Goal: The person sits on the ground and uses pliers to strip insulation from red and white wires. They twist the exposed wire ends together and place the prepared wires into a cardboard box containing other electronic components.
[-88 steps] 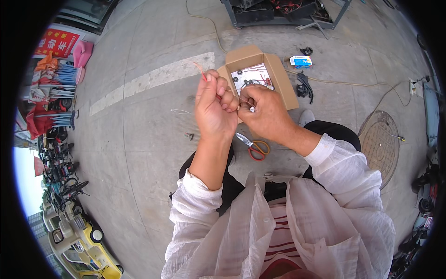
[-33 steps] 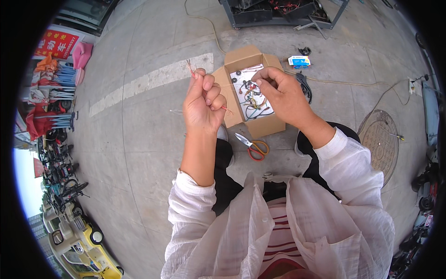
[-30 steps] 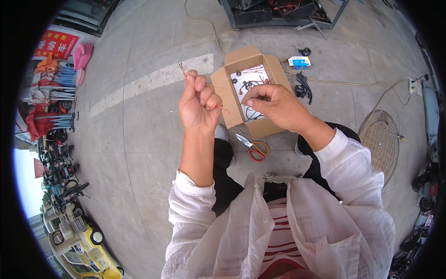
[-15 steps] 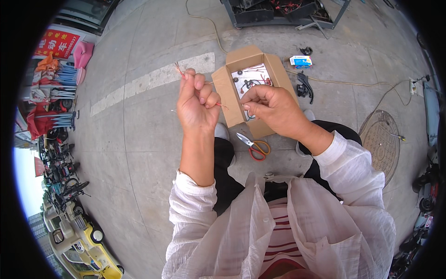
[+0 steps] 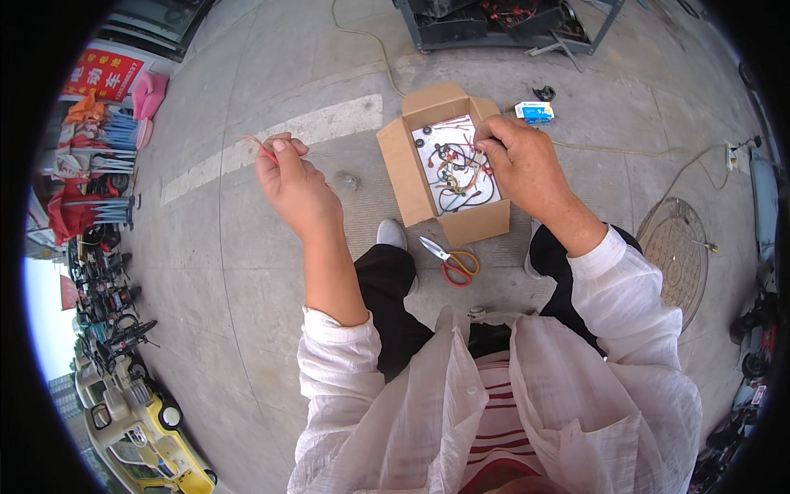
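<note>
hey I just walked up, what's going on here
The person's left hand holds a red wire out to the left. The right hand is over the right edge of an open box of loose wires; I can't tell whether it holds anything. Scissors lie on the ground just this side of the box.

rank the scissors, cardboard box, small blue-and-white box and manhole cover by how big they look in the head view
1. Cardboard box
2. Manhole cover
3. Scissors
4. Small blue-and-white box
</note>
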Motion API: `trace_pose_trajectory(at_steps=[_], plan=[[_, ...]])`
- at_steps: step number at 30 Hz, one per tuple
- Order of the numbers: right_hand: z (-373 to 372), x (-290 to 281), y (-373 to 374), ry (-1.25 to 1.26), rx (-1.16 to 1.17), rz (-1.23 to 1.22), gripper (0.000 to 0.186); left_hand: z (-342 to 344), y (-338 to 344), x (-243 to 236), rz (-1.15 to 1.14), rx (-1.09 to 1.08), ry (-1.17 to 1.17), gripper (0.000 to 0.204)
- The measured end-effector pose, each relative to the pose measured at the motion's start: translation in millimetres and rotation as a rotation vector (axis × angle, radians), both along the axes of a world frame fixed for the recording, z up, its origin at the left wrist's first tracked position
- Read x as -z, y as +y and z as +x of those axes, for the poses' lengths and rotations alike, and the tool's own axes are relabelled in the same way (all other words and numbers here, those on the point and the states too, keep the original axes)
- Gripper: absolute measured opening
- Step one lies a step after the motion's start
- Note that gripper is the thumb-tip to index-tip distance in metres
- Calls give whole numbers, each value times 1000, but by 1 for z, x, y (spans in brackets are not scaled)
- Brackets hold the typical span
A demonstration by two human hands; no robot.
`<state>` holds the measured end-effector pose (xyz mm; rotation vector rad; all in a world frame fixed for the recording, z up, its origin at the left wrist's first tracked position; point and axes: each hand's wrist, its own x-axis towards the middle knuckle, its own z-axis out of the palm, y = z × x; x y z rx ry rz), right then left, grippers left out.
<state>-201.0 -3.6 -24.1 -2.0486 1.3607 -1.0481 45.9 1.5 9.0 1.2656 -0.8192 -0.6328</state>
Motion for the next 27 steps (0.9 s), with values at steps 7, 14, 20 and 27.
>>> trace_pose_trajectory(at_steps=[7, 14, 20, 27], plan=[[9, -3, 8, 215, -225, -250, 7, -61, 19, 22, 523, 646, 36, 15], [13, -7, 7, 91, -142, -153, 8, -65, 21, 17, 592, 732, 259, 11], [8, -8, 5, -100, -120, 7, 10, -65, 20, 18, 553, 804, 225, 10], [6, 0, 4, -341, -85, 439, 15, -40, 3, 23, 115, 610, 834, 10]])
